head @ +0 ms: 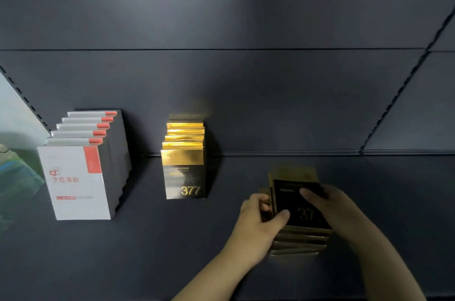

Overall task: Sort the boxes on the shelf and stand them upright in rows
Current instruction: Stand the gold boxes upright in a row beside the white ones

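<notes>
Right hand (330, 204), lower right of the frame: fingers curled over the right edge of the top black-and-gold box (299, 204), thumb lying across its face. Left hand (258, 219): thumb on the box's lower left corner, fingers wrapped round its left edge. The box is tilted, its printed face up, on top of a loose stack of gold boxes (298, 242); about four edges show below it, exact count unclear. Centre of the frame: one upright row of gold boxes (184, 165), five counted, front one marked 377. Left of the frame: one upright row of white-and-red boxes (81, 172), six counted. All stand on the dark shelf (147, 251).
</notes>
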